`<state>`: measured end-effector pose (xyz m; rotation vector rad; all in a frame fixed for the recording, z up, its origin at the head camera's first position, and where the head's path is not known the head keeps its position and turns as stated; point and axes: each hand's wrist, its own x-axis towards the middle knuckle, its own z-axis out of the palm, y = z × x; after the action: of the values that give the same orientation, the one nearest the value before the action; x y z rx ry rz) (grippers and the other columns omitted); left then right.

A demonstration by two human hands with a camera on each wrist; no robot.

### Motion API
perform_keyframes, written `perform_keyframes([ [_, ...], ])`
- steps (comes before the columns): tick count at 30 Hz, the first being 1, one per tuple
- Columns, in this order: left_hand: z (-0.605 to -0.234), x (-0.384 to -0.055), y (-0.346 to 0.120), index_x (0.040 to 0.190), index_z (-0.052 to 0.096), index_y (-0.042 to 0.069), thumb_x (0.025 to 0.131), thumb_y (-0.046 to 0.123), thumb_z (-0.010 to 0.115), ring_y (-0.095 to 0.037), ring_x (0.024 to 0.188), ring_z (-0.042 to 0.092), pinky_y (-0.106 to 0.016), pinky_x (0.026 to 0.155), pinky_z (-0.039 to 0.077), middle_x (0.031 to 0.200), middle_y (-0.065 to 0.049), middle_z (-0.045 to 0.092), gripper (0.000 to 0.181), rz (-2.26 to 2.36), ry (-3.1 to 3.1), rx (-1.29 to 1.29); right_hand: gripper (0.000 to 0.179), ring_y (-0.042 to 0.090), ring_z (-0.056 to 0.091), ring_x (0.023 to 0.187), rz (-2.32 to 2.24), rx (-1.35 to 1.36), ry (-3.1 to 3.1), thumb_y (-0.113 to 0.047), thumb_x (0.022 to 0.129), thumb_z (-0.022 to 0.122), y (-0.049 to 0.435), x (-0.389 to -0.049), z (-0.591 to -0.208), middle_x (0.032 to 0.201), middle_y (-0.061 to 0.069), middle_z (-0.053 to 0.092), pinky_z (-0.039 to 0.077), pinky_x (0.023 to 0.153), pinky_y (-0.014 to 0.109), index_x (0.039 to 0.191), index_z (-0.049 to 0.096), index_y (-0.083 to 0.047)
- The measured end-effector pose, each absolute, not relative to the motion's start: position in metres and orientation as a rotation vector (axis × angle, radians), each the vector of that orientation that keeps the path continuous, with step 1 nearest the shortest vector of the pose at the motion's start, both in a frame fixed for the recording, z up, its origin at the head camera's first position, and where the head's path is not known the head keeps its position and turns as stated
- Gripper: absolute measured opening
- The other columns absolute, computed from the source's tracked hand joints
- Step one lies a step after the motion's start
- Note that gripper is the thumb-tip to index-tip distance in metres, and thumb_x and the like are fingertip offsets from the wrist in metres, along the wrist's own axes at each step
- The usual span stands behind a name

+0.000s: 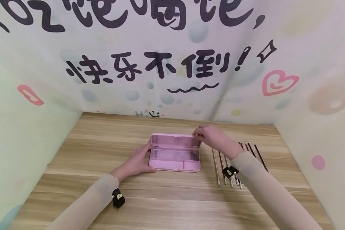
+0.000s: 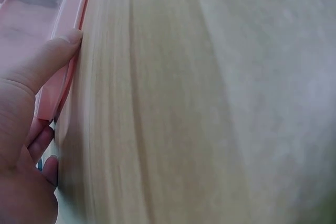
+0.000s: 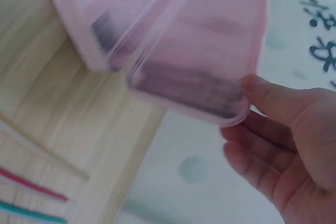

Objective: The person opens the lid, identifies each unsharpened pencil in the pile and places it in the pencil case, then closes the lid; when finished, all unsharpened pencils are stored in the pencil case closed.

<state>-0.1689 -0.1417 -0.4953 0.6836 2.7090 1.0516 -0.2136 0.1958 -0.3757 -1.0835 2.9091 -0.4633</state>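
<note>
A pink pencil case point(image 1: 166, 164) lies on the table with its hinged lid point(image 1: 172, 140) raised at the back. Inside are a long compartment under a clear flap and a front strip with a divider. My left hand point(image 1: 135, 162) grips the case's left end; in the left wrist view its thumb point(image 2: 58, 53) lies along the front edge, with the other fingers partly hidden behind. At the lid's upper right corner, my right hand point(image 1: 214, 137) pinches the rim. The right wrist view shows that thumb point(image 3: 270, 95) on the lid's inner side, fingers behind.
Several pencils point(image 1: 215, 166) lie side by side on the wooden table point(image 1: 166, 204), right of the case and partly under my right forearm. Behind the table stands a printed wall point(image 1: 126, 105) with black lettering, and plain panels flank both sides.
</note>
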Motion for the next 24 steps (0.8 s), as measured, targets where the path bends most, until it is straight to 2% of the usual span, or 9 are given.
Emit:
perform_keyframes([
  [5, -0.497, -0.169, -0.143, 0.165, 0.012, -0.003, 0.073, 0.034, 0.096, -0.047, 0.145, 0.04, -0.071, 0.118, 0.023, 0.156, -0.018, 0.05, 0.13, 1.078, 2.706, 0.698, 0.013, 0.024, 0.069, 0.085, -0.594, -1.016, 2.952, 0.0, 0.094, 0.074, 0.204, -0.227, -0.384, 0.095, 0.011, 0.072, 0.061, 0.077, 0.037, 0.106, 0.075, 0.002],
  [9, -0.497, -0.168, -0.143, 0.165, 0.011, -0.003, 0.074, 0.033, 0.096, -0.047, 0.145, 0.039, -0.072, 0.118, 0.022, 0.158, -0.019, 0.047, 0.129, 1.077, 2.709, 0.694, 0.004, 0.022, 0.066, 0.078, -0.676, -0.918, 2.995, 0.001, 0.096, 0.07, 0.203, -0.234, -0.392, 0.09, 0.009, 0.072, 0.059, 0.072, 0.038, 0.1, 0.069, -0.002],
  [12, -0.496, -0.169, -0.141, 0.166, 0.011, 0.0, 0.074, 0.034, 0.096, -0.047, 0.145, 0.038, -0.071, 0.118, 0.023, 0.161, -0.021, 0.043, 0.13, 1.071, 2.708, 0.696, 0.005, 0.022, 0.065, 0.076, -0.694, -0.86, 3.044, 0.002, 0.097, 0.068, 0.203, -0.238, -0.4, 0.088, 0.009, 0.072, 0.058, 0.071, 0.039, 0.095, 0.068, -0.003],
  [18, -0.497, -0.16, -0.145, 0.166, 0.012, 0.0, 0.075, 0.035, 0.095, -0.05, 0.145, 0.038, -0.071, 0.118, 0.024, 0.16, -0.028, 0.039, 0.127, 1.033, 2.699, 0.685, 0.006, 0.027, 0.071, 0.085, -0.679, -0.766, 3.039, 0.001, 0.098, 0.067, 0.198, -0.246, -0.421, 0.096, 0.014, 0.076, 0.061, 0.078, 0.041, 0.1, 0.073, 0.0],
  [21, -0.496, -0.16, -0.147, 0.165, 0.015, 0.0, 0.076, 0.034, 0.095, -0.049, 0.145, 0.038, -0.071, 0.117, 0.025, 0.159, -0.029, 0.04, 0.124, 1.03, 2.718, 0.688, 0.011, 0.032, 0.072, 0.093, -0.726, -0.789, 2.999, 0.003, 0.097, 0.066, 0.198, -0.252, -0.426, 0.101, 0.018, 0.074, 0.061, 0.084, 0.043, 0.105, 0.074, 0.004],
  [24, -0.495, -0.165, -0.145, 0.166, 0.016, 0.002, 0.078, 0.037, 0.093, -0.047, 0.145, 0.038, -0.07, 0.118, 0.025, 0.158, -0.028, 0.042, 0.122, 1.01, 2.725, 0.718, 0.014, 0.033, 0.069, 0.093, -0.745, -0.803, 2.984, 0.004, 0.095, 0.067, 0.204, -0.257, -0.428, 0.099, 0.019, 0.071, 0.06, 0.084, 0.045, 0.107, 0.075, 0.007],
])
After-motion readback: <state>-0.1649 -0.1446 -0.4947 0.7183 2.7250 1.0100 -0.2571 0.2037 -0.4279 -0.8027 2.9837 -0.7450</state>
